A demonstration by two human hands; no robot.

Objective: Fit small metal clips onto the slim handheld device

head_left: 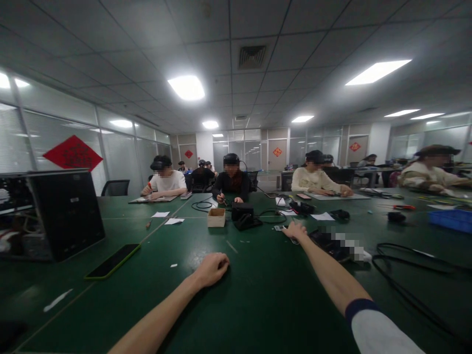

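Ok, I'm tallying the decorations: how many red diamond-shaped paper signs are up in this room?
4: a large sign on the left window; three small ones farther back: left sign, middle sign, right sign. A red speck at the right edge may be a fifth.

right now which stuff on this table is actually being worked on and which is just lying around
In hand: right hand stretched out to the dark flat device and the small part beside it; left hand fisted on the green table.
Lying about: phone, cardboard box, black cable loop, paper slips, blue bin.
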